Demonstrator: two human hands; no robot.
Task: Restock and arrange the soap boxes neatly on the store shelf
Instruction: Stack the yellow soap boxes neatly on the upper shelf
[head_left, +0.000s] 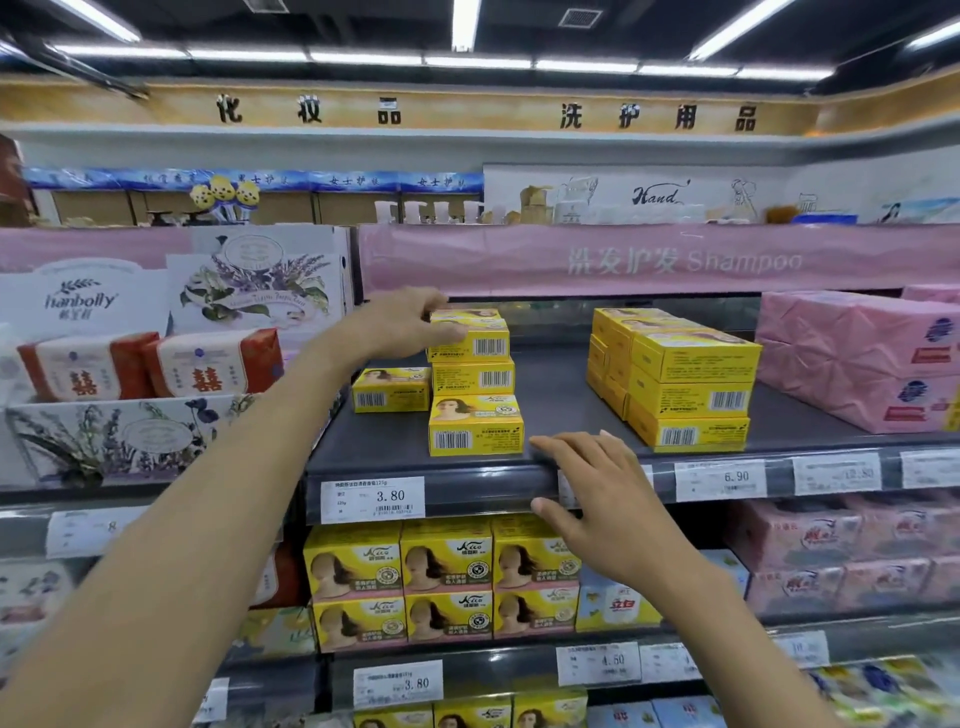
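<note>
Yellow soap boxes stand on the dark grey shelf (561, 395). A three-high stack (475, 384) sits left of centre, with a single box (390, 389) beside it on the left. My left hand (400, 322) grips the top box (475, 338) of that stack from its left end. A second, larger stack of yellow boxes (680, 379) stands to the right. My right hand (597, 499) rests open on the shelf's front edge, fingers straight, just right of the front stack and holding nothing.
Pink wrapped packs (857, 358) fill the shelf's right end. A floral display carton with red-and-white soaps (150, 364) borders the left. Price tags (372, 499) line the shelf lip. More yellow boxes (447, 582) fill the shelf below.
</note>
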